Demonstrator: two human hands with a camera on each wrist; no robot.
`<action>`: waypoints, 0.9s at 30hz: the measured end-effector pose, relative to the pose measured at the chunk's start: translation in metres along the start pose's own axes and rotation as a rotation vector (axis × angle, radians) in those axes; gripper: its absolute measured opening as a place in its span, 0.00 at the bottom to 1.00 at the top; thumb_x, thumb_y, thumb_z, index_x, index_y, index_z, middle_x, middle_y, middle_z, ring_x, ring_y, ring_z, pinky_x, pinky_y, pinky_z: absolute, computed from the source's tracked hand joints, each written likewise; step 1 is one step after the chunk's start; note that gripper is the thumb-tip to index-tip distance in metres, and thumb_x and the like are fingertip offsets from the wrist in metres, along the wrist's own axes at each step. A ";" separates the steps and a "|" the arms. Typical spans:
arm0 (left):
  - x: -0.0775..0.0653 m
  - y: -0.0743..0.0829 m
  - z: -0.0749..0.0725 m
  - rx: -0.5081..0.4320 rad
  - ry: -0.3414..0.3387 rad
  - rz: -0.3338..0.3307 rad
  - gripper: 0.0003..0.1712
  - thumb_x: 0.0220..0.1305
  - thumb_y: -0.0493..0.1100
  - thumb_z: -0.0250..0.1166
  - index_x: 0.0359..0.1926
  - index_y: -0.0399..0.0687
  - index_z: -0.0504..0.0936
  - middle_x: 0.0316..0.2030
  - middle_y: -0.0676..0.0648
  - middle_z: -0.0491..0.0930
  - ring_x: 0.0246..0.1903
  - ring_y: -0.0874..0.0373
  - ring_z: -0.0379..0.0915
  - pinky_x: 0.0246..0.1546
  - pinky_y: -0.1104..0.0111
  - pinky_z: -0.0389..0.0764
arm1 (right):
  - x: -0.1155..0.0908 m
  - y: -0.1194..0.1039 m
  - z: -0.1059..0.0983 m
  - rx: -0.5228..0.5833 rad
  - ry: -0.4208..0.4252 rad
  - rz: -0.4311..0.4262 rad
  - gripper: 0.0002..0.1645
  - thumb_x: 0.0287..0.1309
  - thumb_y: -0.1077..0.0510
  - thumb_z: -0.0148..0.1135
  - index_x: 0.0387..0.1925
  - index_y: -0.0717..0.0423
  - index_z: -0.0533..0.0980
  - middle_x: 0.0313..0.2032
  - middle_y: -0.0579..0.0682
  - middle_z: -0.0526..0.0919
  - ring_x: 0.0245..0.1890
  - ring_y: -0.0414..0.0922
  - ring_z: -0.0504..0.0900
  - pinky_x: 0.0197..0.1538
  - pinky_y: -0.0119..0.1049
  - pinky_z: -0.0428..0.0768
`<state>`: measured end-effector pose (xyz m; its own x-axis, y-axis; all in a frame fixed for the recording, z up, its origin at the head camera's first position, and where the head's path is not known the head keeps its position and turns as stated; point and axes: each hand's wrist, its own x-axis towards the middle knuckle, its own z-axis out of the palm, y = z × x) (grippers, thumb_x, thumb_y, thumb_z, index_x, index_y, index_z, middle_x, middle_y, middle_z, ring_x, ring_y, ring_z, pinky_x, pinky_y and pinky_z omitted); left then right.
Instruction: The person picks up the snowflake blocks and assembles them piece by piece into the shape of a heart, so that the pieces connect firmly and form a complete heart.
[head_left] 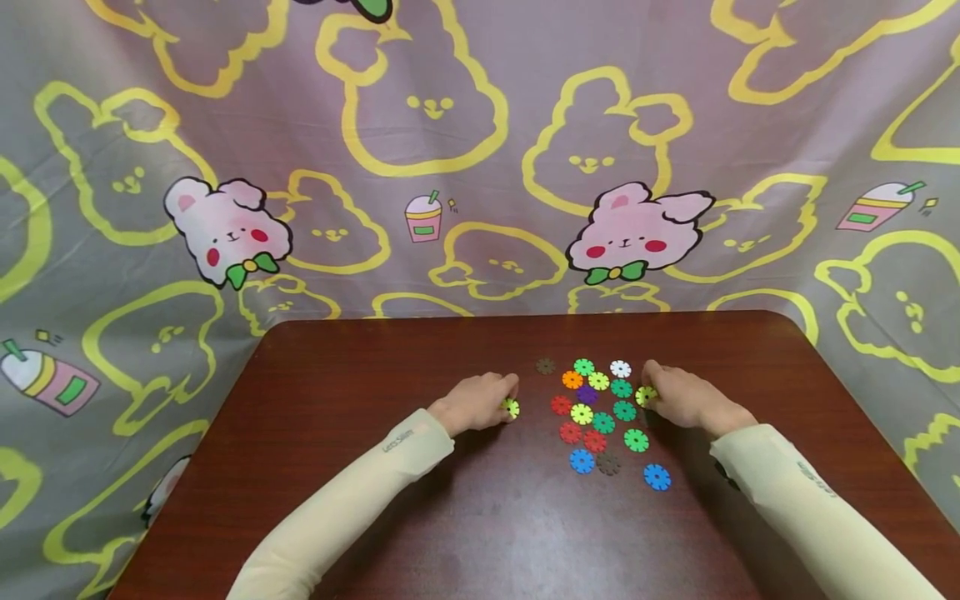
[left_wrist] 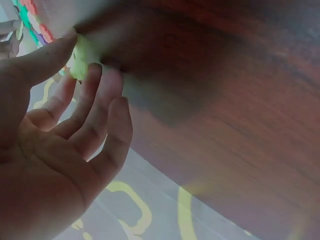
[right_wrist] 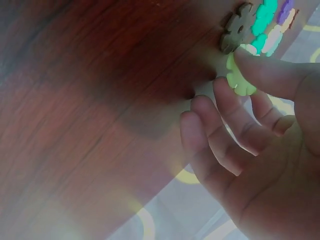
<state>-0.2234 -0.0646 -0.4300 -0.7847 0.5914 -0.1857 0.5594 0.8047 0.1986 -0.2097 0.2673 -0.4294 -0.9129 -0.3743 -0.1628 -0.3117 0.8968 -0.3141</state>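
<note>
On the left of the scattered discs, my left hand (head_left: 474, 402) pinches a yellow-green notched plastic disc (head_left: 512, 409) between thumb and fingertips. The left wrist view shows that disc (left_wrist: 78, 60) standing on edge, low over the table. Across the group, my right hand (head_left: 688, 397) pinches another yellow-green disc (head_left: 645, 396); its thumb covers part of the disc (right_wrist: 240, 75) in the right wrist view. Between the hands lie several flat discs, among them a white disc (head_left: 620, 368), an orange disc (head_left: 572, 379) and a purple disc (head_left: 587, 395).
Nearer the front of the group lie a blue disc (head_left: 657, 477), a dark brown disc (head_left: 608, 463) and a red disc (head_left: 595, 441). Another brown disc (head_left: 545, 366) sits at the back left. A patterned curtain (head_left: 495, 192) hangs behind the brown wooden table (head_left: 360, 350).
</note>
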 end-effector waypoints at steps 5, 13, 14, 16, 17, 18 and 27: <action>-0.003 -0.005 0.000 -0.070 -0.006 -0.007 0.13 0.59 0.45 0.69 0.40 0.51 0.74 0.28 0.54 0.76 0.26 0.61 0.70 0.28 0.70 0.71 | -0.001 0.000 -0.001 0.022 -0.002 0.012 0.14 0.56 0.64 0.60 0.43 0.58 0.68 0.30 0.49 0.76 0.28 0.44 0.72 0.31 0.38 0.74; -0.007 -0.014 -0.004 -0.155 -0.005 0.035 0.11 0.62 0.40 0.66 0.45 0.50 0.75 0.34 0.52 0.80 0.30 0.60 0.73 0.35 0.69 0.75 | -0.001 -0.002 -0.003 0.029 0.038 -0.004 0.11 0.58 0.66 0.56 0.42 0.57 0.67 0.26 0.48 0.74 0.24 0.43 0.70 0.27 0.36 0.69; -0.008 -0.016 -0.005 -0.167 -0.005 0.040 0.11 0.63 0.39 0.65 0.46 0.51 0.76 0.36 0.52 0.81 0.31 0.60 0.74 0.36 0.69 0.76 | -0.001 -0.002 -0.004 0.033 0.040 -0.001 0.11 0.59 0.66 0.56 0.42 0.57 0.67 0.25 0.48 0.74 0.24 0.43 0.70 0.26 0.36 0.68; -0.008 -0.019 -0.005 -0.196 0.001 0.052 0.11 0.65 0.38 0.62 0.48 0.50 0.77 0.40 0.51 0.82 0.33 0.60 0.75 0.38 0.68 0.76 | -0.001 -0.003 -0.005 0.038 0.049 0.003 0.11 0.60 0.65 0.56 0.43 0.56 0.67 0.25 0.47 0.74 0.23 0.43 0.69 0.26 0.36 0.68; -0.008 -0.021 -0.005 -0.214 0.006 0.057 0.11 0.66 0.37 0.61 0.49 0.50 0.78 0.42 0.51 0.83 0.34 0.61 0.75 0.39 0.68 0.76 | -0.001 -0.003 -0.006 0.042 0.057 0.005 0.11 0.61 0.64 0.56 0.43 0.56 0.67 0.25 0.47 0.74 0.23 0.43 0.69 0.25 0.36 0.67; -0.009 -0.023 -0.006 -0.239 0.012 0.058 0.11 0.67 0.37 0.60 0.49 0.49 0.79 0.43 0.50 0.83 0.35 0.61 0.74 0.40 0.68 0.76 | -0.002 -0.003 -0.007 0.047 0.066 0.004 0.11 0.61 0.64 0.57 0.43 0.56 0.67 0.25 0.48 0.74 0.23 0.43 0.69 0.25 0.35 0.68; -0.014 -0.033 -0.023 -0.646 0.118 -0.016 0.17 0.67 0.34 0.58 0.56 0.41 0.76 0.37 0.39 0.80 0.30 0.46 0.81 0.29 0.68 0.80 | -0.001 -0.009 -0.016 0.087 0.207 -0.061 0.14 0.59 0.65 0.60 0.45 0.55 0.68 0.28 0.48 0.75 0.23 0.42 0.70 0.24 0.35 0.69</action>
<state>-0.2367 -0.1007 -0.4121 -0.8361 0.5405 -0.0939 0.3034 0.5982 0.7417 -0.2102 0.2633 -0.4110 -0.9306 -0.3625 0.0514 -0.3520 0.8472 -0.3980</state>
